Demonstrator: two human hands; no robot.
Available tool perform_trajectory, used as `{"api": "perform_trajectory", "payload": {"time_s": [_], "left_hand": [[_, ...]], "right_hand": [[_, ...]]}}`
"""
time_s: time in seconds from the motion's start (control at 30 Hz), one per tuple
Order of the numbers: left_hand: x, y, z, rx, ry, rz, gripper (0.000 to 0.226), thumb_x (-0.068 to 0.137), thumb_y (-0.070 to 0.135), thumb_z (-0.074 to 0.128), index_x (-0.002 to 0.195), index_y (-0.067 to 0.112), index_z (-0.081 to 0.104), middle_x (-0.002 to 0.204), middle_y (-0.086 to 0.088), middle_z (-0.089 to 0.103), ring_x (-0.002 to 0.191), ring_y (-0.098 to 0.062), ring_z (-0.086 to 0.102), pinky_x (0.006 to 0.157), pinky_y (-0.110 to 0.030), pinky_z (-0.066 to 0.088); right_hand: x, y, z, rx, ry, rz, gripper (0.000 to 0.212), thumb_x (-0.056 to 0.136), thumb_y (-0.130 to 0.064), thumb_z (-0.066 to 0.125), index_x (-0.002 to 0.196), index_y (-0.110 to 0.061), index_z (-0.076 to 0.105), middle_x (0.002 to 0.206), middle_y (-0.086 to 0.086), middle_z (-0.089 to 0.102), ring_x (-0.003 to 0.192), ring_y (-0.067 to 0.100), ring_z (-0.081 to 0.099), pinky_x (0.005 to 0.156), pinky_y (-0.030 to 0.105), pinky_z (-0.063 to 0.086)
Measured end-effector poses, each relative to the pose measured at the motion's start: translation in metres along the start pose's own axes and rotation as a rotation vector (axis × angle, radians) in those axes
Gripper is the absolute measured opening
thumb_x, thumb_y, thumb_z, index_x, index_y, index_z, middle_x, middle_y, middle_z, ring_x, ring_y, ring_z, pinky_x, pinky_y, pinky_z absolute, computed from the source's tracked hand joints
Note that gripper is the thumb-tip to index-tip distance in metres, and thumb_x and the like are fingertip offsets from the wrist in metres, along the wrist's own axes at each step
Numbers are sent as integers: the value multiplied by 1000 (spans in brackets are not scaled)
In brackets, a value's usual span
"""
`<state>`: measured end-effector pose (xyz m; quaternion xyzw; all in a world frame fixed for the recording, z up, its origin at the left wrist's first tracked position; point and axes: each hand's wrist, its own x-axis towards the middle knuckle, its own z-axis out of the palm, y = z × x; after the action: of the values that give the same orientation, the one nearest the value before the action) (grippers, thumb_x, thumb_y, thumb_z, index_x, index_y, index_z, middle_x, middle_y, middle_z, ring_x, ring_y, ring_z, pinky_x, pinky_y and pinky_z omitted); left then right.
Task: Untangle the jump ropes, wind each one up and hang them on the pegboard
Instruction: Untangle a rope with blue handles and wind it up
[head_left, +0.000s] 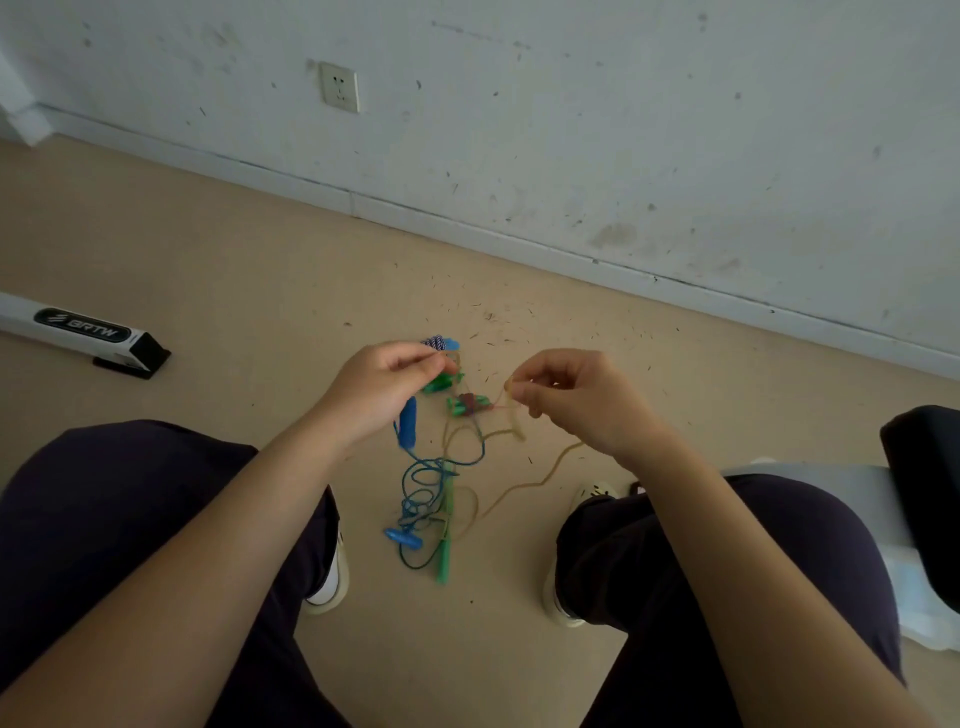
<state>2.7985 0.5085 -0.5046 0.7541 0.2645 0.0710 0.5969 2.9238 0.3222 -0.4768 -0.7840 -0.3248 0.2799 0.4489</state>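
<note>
Scuffed white wall (623, 130), socket (340, 87), beige floor (208, 260).

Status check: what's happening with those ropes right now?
Both hands pinching: left hand on tangle, right hand on tan rope. Ropes still knotted. Nothing wound.

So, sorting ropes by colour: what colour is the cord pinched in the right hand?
Tan-yellow cord, seen in the head view.

Both bare forearms reach forward over the knees, the left hand (382, 387) with fingers curled in a pinch at its fingertips, the right hand (571, 392) likewise curled, thumb and forefinger pinched together, hands near each other.
</note>
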Motion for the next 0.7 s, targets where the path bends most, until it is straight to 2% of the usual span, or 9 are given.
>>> {"api": "perform_trajectory", "payload": {"time_s": [0.07, 0.17, 0.3, 0.37, 0.43, 0.5, 0.57, 0.63, 0.7], "left_hand": [[-1, 1, 2, -39, -8, 15, 21, 100, 26, 56, 94, 33, 75, 92, 23, 74, 93, 10, 65, 86, -14, 44], [-4, 4, 8, -170, -107, 42, 21, 102, 22, 53, 108, 18, 73, 104, 0, 76, 102, -14, 71, 101, -30, 49], [-10, 3, 18, -173, -290, 30, 29, 104, 25, 48, 119, 12, 69, 107, -6, 76, 104, -18, 71, 105, -32, 46], [-11, 6, 17, -232, -344, 21, 31, 105, 22, 44, 114, 4, 68, 92, -11, 74, 91, -23, 71, 93, -31, 51], [-11, 9, 11, -225, -357, 5, 28, 104, 20, 45, 105, 6, 70, 73, -8, 64, 70, -23, 64, 77, -28, 53], [-10, 10, 6, -126, -360, -1, 25, 103, 20, 50, 98, 10, 71, 65, -2, 56, 61, -18, 54, 71, -30, 50], [-10, 9, 4, -41, -349, -4, 23, 102, 21, 52, 97, 10, 72, 61, 1, 50, 56, -13, 47, 68, -29, 46], [-9, 7, 3, -48, -334, -3, 23, 102, 19, 51, 97, 10, 71, 58, 4, 43, 51, -11, 39, 62, -29, 40], [-10, 7, 5, -87, -345, 3, 23, 103, 18, 50, 97, 9, 70, 57, 4, 42, 49, -10, 35, 56, -27, 35]], "right_hand": [[-1, 1, 2, -51, -58, 9, 8, 90, -16, 69, 95, -13, 74, 61, -10, 63, 47, -2, 47, 48, 12, 37], [-1, 1, 8, -36, -131, -4, 8, 91, -16, 68, 97, -17, 74, 65, -7, 64, 49, 2, 46, 49, 16, 38], [-1, -1, 10, 161, -199, -96, 12, 96, -6, 59, 103, -11, 67, 69, 9, 65, 48, 13, 45, 46, 18, 38], [0, -1, 9, 213, -143, -143, 14, 97, 0, 55, 102, -7, 65, 72, 16, 65, 47, 15, 48, 47, 16, 38], [1, 0, 7, 251, -3, -164, 16, 97, 2, 52, 100, -8, 64, 75, 16, 67, 51, 17, 53, 50, 17, 40], [4, 2, 3, 303, 169, -149, 18, 98, 2, 51, 99, -9, 65, 75, 10, 68, 55, 17, 57, 52, 22, 41], [6, 4, -2, 327, 266, -122, 18, 98, 1, 50, 99, -8, 65, 77, 9, 68, 58, 18, 59, 55, 25, 44], [5, 3, -3, 324, 231, -100, 17, 98, -1, 50, 103, -6, 65, 81, 10, 68, 63, 20, 61, 58, 27, 47], [3, 0, 2, 313, 128, -87, 13, 95, -5, 59, 107, -6, 65, 83, 7, 67, 65, 19, 61, 61, 28, 50]]}}
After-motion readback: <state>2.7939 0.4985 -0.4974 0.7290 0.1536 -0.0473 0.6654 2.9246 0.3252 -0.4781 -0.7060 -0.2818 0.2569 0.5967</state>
